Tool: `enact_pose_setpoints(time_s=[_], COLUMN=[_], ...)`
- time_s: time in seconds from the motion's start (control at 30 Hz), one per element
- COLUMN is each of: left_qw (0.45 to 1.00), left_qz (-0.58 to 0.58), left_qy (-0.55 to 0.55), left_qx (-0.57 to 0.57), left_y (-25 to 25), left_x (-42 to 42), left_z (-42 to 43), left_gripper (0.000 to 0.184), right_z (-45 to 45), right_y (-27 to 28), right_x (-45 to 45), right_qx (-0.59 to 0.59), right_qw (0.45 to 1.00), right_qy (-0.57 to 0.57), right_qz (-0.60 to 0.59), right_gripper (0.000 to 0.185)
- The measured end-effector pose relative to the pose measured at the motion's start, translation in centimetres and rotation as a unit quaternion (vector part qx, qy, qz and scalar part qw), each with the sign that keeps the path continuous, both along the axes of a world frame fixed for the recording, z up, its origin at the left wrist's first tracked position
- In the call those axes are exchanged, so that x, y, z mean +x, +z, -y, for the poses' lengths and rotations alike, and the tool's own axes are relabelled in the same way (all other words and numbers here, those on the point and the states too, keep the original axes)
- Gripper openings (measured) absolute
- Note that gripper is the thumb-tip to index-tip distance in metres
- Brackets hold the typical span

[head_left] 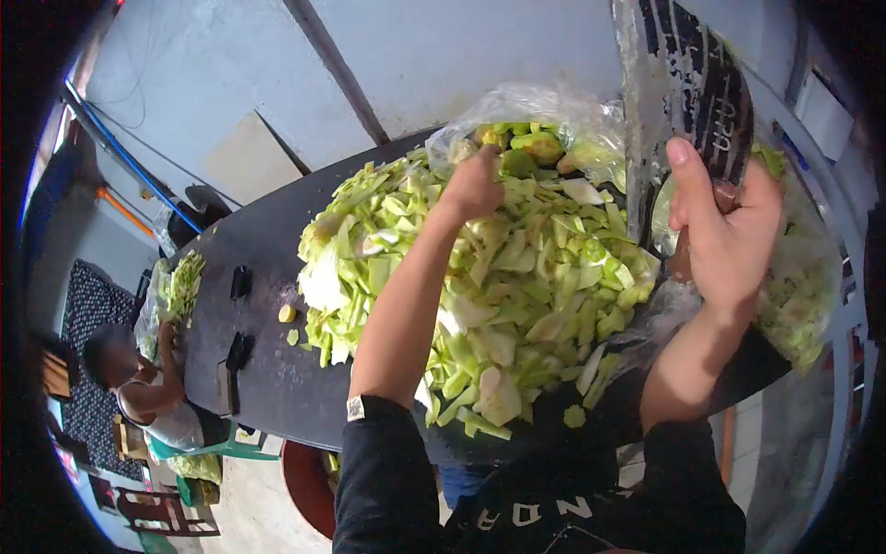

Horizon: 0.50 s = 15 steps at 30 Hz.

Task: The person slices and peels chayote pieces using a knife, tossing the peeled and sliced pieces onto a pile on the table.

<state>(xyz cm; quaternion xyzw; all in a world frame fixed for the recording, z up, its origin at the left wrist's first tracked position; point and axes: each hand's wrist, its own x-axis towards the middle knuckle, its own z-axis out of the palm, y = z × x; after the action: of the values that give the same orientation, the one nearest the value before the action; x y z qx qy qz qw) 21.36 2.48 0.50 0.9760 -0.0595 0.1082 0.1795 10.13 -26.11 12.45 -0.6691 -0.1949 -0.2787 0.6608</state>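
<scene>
A large heap of sliced pale-green vegetable covers the middle of the dark table. My left hand is at the heap's far side, by the mouth of a clear plastic bag. Its fingers are curled, and what they grip, if anything, is hidden. Whole green vegetables with yellowish ends lie in that bag, just beyond the fingers. My right hand is closed around the brown handle of a large broad-bladed knife. The blade points up and away, with dark patches and lettering on its face.
Another clear bag of green pieces sits at the right. Black-handled items and a small yellow piece lie on the table at left. A seated person works at the far-left end. A reddish tub stands below the edge.
</scene>
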Motion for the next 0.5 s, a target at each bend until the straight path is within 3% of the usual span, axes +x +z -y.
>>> enact_pose_setpoints(time_s=[0.07,0.1,0.13,0.17,0.2,0.23,0.3,0.37,0.43,0.5], left_qw=[0.983,0.983,0.948,0.889,0.789,0.787,0.674,0.698,0.629,0.618], left_qz=[0.064,0.066,0.015,-0.035,-0.034,-0.032,-0.08,-0.079,-0.025,-0.039], left_qy=[0.014,0.016,0.049,0.08,0.047,0.048,0.041,0.054,0.075,0.066], left_qx=[-0.17,-0.172,-0.314,-0.449,-0.612,-0.614,-0.733,-0.709,-0.774,-0.782], left_y=[-0.1,0.4,0.9,1.3,1.6,2.3,3.4,2.9,3.5,1.8], left_x=[-1.4,-2.2,-3.0,-3.6,-4.5,-5.4,-7.0,-7.4,-9.2,-9.7], left_z=[-1.6,-2.1,-2.5,-2.8,-2.6,-2.6,-3.3,-4.6,-3.5,-3.9], left_gripper=[0.056,0.056,0.056,0.056,0.054,0.054,0.049,0.039,0.034,0.032], right_z=[-0.4,-0.7,-1.1,-1.7,-2.2,-2.5,-3.0,-3.8,-4.4,-5.3], right_y=[0.0,0.0,-0.1,0.0,0.0,-0.1,-0.5,-0.6,-0.8,-1.0], right_x=[-0.3,-0.5,-0.7,-0.9,-1.0,-1.1,-1.2,-1.5,-1.8,-2.1], right_qx=[-0.016,-0.032,-0.034,-0.03,-0.025,-0.028,-0.078,-0.101,-0.123,-0.187], right_qw=[1.0,0.999,0.999,0.999,0.999,0.999,0.996,0.995,0.992,0.982], right_qy=[0.005,0.01,0.011,0.021,0.032,0.034,0.017,0.017,0.012,0.013], right_qz=[-0.013,-0.029,-0.028,-0.02,-0.012,-0.011,-0.027,-0.021,-0.016,-0.022], right_gripper=[0.02,0.019,0.019,0.019,0.018,0.018,0.017,0.016,0.016,0.015])
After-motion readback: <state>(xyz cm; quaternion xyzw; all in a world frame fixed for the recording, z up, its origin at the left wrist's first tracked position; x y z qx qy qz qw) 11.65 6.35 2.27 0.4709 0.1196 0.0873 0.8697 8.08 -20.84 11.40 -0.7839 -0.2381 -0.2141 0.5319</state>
